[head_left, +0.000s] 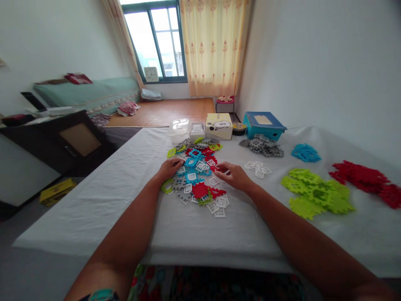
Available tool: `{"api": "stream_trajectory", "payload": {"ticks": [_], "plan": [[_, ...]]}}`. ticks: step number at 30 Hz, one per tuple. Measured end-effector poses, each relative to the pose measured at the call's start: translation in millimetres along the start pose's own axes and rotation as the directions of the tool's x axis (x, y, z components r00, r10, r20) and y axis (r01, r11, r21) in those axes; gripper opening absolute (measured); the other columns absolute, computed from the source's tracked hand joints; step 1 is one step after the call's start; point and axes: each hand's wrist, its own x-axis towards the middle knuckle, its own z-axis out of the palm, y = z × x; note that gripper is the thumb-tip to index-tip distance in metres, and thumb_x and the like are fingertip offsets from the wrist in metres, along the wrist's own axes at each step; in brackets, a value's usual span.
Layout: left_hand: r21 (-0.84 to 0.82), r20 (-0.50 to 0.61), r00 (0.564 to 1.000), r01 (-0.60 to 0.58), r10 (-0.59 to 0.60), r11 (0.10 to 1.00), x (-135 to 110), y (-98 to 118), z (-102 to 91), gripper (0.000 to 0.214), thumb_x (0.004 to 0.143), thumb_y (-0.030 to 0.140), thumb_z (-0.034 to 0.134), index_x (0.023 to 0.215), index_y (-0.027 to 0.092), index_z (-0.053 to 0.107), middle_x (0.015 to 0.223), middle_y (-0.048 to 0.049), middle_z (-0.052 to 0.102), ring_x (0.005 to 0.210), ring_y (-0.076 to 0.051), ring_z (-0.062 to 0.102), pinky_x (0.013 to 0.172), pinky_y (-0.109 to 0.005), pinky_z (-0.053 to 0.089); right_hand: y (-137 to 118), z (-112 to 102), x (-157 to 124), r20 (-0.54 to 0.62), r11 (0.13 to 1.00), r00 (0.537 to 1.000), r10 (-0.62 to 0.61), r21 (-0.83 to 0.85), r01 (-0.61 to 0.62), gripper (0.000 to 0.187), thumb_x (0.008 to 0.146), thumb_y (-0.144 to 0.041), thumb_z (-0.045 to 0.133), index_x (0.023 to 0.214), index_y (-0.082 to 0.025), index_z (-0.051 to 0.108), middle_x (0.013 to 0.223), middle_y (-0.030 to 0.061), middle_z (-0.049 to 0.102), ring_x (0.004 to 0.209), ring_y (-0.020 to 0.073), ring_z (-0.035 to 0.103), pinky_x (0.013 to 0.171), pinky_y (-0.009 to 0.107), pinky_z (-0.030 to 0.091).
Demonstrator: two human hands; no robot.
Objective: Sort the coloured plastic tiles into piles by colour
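Our left hand (171, 167) lies palm down on the left edge of the mixed pile of plastic tiles (197, 175), fingers loose and slightly apart, resting on white and blue pieces and clamped on nothing. Our right hand (235, 176) reaches in from the right, its fingers pointing left, with the tips on a small red tile (218, 169) at the pile's right edge. We cannot tell whether thumb and fingers pinch the tile or only touch it, and it is too covered to show which way it points. The pile sits at the middle of the white tablecloth (94, 200). Its long axis runs from far to near, drifting a little right at the near end. Just right of our right hand lies a small group of white tiles (258, 168). Beyond it are a grey heap (262, 147) and a blue heap (305, 153), with a green heap (316, 194) and a red heap (366, 182) further right. At the far edge stand a clear container (179, 125), a yellow and white box (218, 125) and a blue box (264, 124).
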Motion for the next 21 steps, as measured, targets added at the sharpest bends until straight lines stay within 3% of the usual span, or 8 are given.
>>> {"api": "stream_trajectory", "payload": {"ticks": [8,15,21], "plan": [[-0.047,0.001,1.000,0.026,-0.026,0.999,-1.7,5.5,-2.9,0.043,0.085,0.052,0.046,0.098,0.021,0.073,0.102,-0.0042,0.073,0.096,-0.022,0.064,0.087,-0.031,0.049,24.1,0.5,5.3,-0.049,0.997,0.999,0.005,-0.072,-0.008,0.033,0.080,-0.046,0.065,0.101,-0.020,0.067,0.098,0.0051,0.071,0.081,0.0166,0.067,0.073,0.029,0.053],[-0.161,-0.011,0.999,0.036,-0.038,0.986,-7.2,23.0,-10.4,0.044,0.083,0.051,0.049,0.098,0.017,0.073,0.100,-0.0058,0.074,0.093,-0.022,0.066,0.083,-0.031,0.050,17.0,2.1,1.5,-0.035,0.998,0.999,-0.010,-0.062,0.008,0.033,0.082,-0.044,0.064,0.105,-0.021,0.067,0.100,0.0064,0.070,0.083,0.0168,0.067,0.074,0.029,0.053],[-0.148,-0.003,0.999,0.053,-0.054,0.988,-4.3,14.4,-7.1,0.046,0.084,0.051,0.047,0.098,0.017,0.074,0.098,-0.0055,0.074,0.092,-0.022,0.066,0.084,-0.032,0.050,15.6,-3.8,3.9,-0.060,0.998,0.998,0.002,-0.064,-0.006,0.031,0.082,-0.044,0.064,0.104,-0.021,0.067,0.100,0.0049,0.071,0.084,0.0166,0.067,0.074,0.029,0.053]]}}
